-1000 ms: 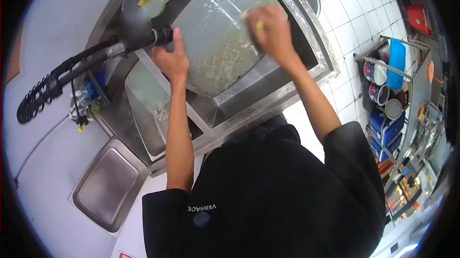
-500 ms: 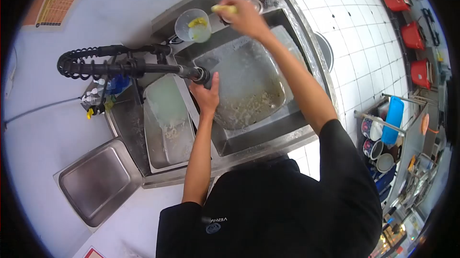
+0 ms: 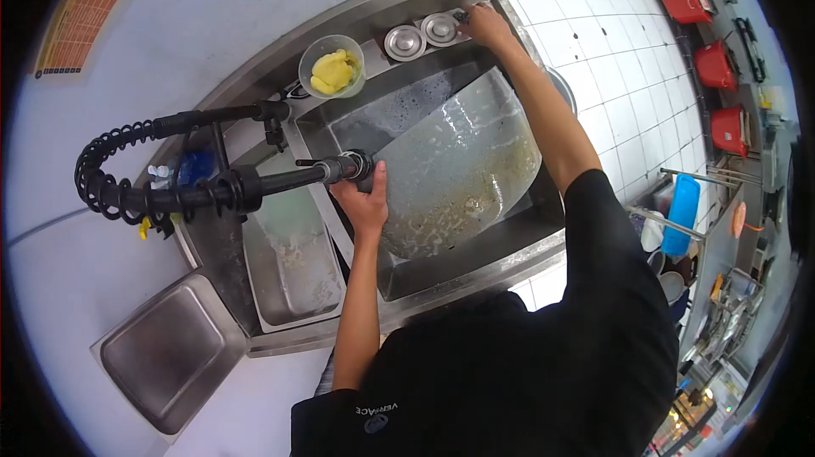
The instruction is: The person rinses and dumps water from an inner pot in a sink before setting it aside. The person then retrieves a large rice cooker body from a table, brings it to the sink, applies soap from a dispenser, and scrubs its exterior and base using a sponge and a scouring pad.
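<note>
My left hand (image 3: 363, 205) grips the left edge of a large soiled metal pan (image 3: 463, 164), thumb upward, just beside the black spray head (image 3: 361, 166). The pan sits tilted in the sink basin (image 3: 416, 280), with brownish residue on its surface. At the back right corner, my right hand (image 3: 487, 25) has its fingers closed around a dark steel wool scrubber (image 3: 461, 17), partly hidden by them. Two round metal sink strainers (image 3: 406, 42) lie beside it on the ledge. Further left stands a clear plastic tub (image 3: 355, 87) holding a yellow sponge (image 3: 331, 72).
A coiled spring faucet (image 3: 170, 202) arches over the left side. Another metal pan (image 3: 293, 287) with cloudy water sits in the left basin. An upturned steel pan (image 3: 174, 342) lies further left. Red bins (image 3: 717, 64) and a utensil shelf (image 3: 726, 287) stand at right.
My right hand has put the yellow sponge into the plastic tub and moved right to the scrubber. The large pan has become tilted, with my left hand still at its edge.
</note>
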Demonstrator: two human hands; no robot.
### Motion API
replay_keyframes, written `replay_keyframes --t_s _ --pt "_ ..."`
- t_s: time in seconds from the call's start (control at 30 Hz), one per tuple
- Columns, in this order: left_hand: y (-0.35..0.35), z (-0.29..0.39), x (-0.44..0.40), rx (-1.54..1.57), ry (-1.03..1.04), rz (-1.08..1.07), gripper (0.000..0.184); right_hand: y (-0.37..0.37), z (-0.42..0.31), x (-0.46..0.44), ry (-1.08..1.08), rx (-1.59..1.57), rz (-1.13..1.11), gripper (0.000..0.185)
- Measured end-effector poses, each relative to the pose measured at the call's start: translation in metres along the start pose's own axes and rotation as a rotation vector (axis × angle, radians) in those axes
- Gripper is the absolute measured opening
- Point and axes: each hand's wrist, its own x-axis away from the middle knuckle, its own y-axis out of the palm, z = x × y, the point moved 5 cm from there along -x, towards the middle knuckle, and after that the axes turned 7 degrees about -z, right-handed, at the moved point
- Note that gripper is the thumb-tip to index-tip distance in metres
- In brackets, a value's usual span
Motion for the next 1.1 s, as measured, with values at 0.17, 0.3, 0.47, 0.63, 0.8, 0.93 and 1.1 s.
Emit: replay_keyframes --t_s 0.17,0.3,0.47,0.63,0.8,0.93,1.1 --pt "0.002 0.005 0.011 -0.003 -0.106 0.010 0.045 0.020 0.035 -0.014 -0.048 -0.264 -0.069 0.032" --pt "0.002 0.024 0.047 -0.093 -0.065 0.167 0.060 -0.089 0.014 0.093 0.110 -0.727 0.249 0.035" --pt "0.022 0.103 0.055 -0.177 0.299 -0.259 0.050 -0.113 -0.041 0.272 0.234 -0.806 0.261 0.034" --pt "0.057 0.126 -0.001 -0.497 0.470 -0.377 0.043 -0.117 -0.130 0.349 -0.304 -0.579 0.259 0.036" --pt "0.057 0.124 0.002 -0.529 0.470 -0.364 0.046 -0.091 -0.067 0.338 0.288 -0.826 0.356 0.038" --pt "0.060 0.117 0.004 -0.538 0.465 -0.365 0.044 -0.103 -0.114 0.356 -0.311 -0.574 0.402 0.023" --pt "0.067 0.128 -0.014 -0.509 0.491 -0.260 0.042 -0.104 -0.115 0.346 -0.182 -0.538 0.405 0.025"
